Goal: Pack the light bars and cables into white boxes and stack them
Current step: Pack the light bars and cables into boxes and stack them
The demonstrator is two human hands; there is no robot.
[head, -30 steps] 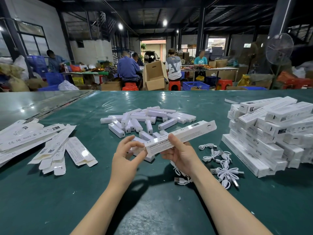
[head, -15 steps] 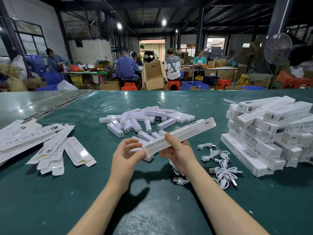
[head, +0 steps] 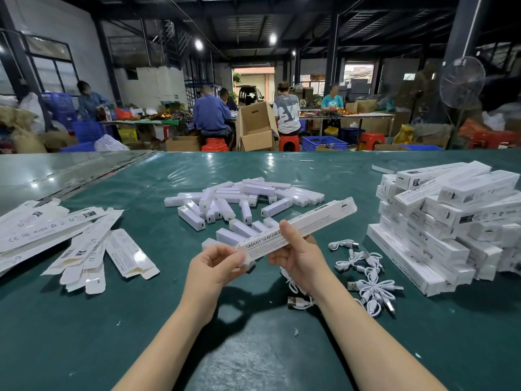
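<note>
The lower part of the view is filled by a green table (head: 158, 334) covered in a glossy sheet. Behind it a workshop hall is seen, with seated people (head: 211, 114) at far benches, an open cardboard carton (head: 255, 128) and a standing fan (head: 462, 83). At the right edge of the table a stack of packed white boxes (head: 439, 227) is piled in several crossed layers, the lowest boxes lying flat on the surface. At the left, flattened box blanks (head: 70, 238) are spread in a loose fan, overlapping one another. In the middle of the table, beyond the hands, a heap of light bars (head: 239, 198) is scattered, short white pieces lying at many angles and partly on top of each other. Between the hands and the stack, coiled white cables (head: 366, 275) are strewn on the surface, and one USB plug (head: 296, 301) is seen just beside the right forearm. A single long white box (head: 315, 218), printed with "SMART SENSOR", is held above the table in front of the light bars, tilted so that its far end rises toward the right. It is gripped near its middle by the right hand (head: 296, 258), the thumb laid on the upper face and the fingers curled underneath. Its near end is pinched by the left hand (head: 214, 266), whose fingers are curled around the end; whether the end flap is closed cannot be told.
</note>
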